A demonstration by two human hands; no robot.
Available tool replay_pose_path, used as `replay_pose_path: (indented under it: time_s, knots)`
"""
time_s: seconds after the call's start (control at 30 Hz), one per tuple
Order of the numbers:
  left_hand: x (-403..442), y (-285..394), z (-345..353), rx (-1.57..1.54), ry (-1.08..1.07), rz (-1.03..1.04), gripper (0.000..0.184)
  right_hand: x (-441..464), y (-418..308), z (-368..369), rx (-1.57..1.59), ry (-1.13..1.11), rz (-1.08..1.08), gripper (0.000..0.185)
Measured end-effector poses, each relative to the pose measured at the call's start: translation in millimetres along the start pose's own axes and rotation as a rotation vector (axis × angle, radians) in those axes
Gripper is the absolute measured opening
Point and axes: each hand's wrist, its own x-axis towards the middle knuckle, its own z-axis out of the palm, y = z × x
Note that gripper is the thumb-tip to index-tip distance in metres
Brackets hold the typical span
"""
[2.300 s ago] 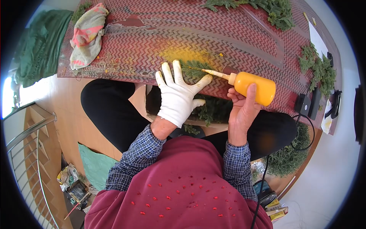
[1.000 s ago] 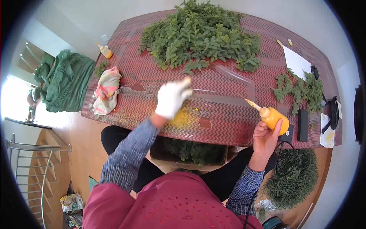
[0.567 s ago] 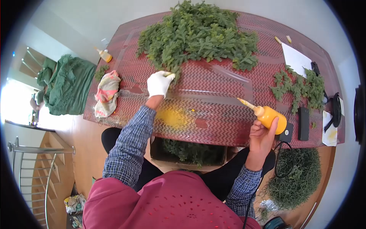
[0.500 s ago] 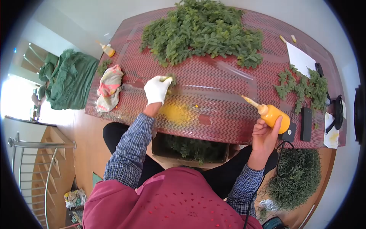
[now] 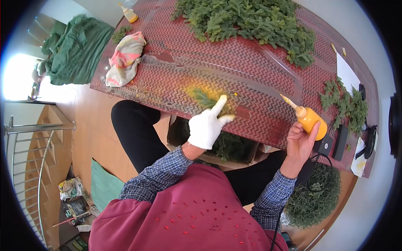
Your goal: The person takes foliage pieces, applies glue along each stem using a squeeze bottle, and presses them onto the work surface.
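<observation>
My left hand [image 5: 205, 129], in a white glove, is over the near edge of the table, with its index finger and thumb spread apart. Just beyond it a small green artificial sprig [image 5: 202, 98] lies on a yellow-stained patch of the tabletop. Its lower end is close to the glove, and I cannot tell whether they touch. My bare right hand [image 5: 300, 144] grips a squeeze bottle [image 5: 312, 122] of yellow-orange liquid. The bottle is tilted, its long nozzle pointing up and to the left above the table.
A large heap of green sprigs [image 5: 247, 21] covers the back of the patterned table [image 5: 167, 46]. On the left are a stained cloth [image 5: 126, 58] and another bottle [image 5: 130, 16]. More sprigs [image 5: 345, 102] and a black box [image 5: 341, 140] are on the right. A box of greenery stands below.
My left hand has moved right and nearer, its fingers parting from the sprig, which now lies on the yellow patch. The view has shifted; my right hand still grips the bottle.
</observation>
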Motion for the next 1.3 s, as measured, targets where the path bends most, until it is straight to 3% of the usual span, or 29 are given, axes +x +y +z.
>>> replay_pose_path:
  time_s: [0.07, 0.13, 0.23, 0.33, 0.37, 0.5, 0.73, 0.83, 1.03, 1.3]
  knots:
    - [-16.0, -0.3, -15.7, 0.063, -0.044, 0.053, 0.057, -0.4, 4.2, 1.8, -0.026, 0.006, 0.008, 0.043]
    - [-28.9, -19.2, -24.7, 0.064, -0.062, 0.211, 0.037, 0.2, 7.4, 3.4, -0.05, 0.01, 0.015, 0.043]
    - [-27.6, -46.6, -40.3, -0.002, 0.189, 0.328, 0.031, -3.4, 11.5, 5.0, -0.091, 0.009, 0.031, 0.042]
    - [-9.7, -62.0, -42.5, 0.156, 0.17, 0.329, 0.044, -9.7, 18.1, 11.4, -0.089, -0.036, 0.085, 0.042]
    - [-5.9, -63.0, -40.0, 0.097, 0.06, 0.275, 0.055, -12.1, 22.0, 13.3, -0.089, -0.049, 0.1, 0.043]
    - [-1.7, -72.7, -17.8, 0.145, -0.143, 0.362, 0.064, -16.5, 39.6, 10.7, -0.018, -0.018, 0.164, 0.047]
    - [-3.3, -74.6, -16.5, 0.205, -0.169, 0.388, 0.068, -14.7, 63.4, -4.2, 0.253, 0.03, 0.353, 0.056]
    - [-4.6, -71.7, -13.8, 0.168, -0.183, 0.286, 0.073, -21.7, 75.2, -0.8, 0.19, 0.051, 0.329, 0.055]
    - [-4.8, -75.6, -11.1, 0.198, -0.191, 0.296, 0.073, -54.4, 111.5, 8.9, -0.131, 0.085, 0.114, 0.042]
    - [-3.0, -70.0, -7.0, 0.211, -0.197, 0.223, 0.07, -60.3, 134.2, 4.7, -0.296, 0.176, 0.053, 0.04]
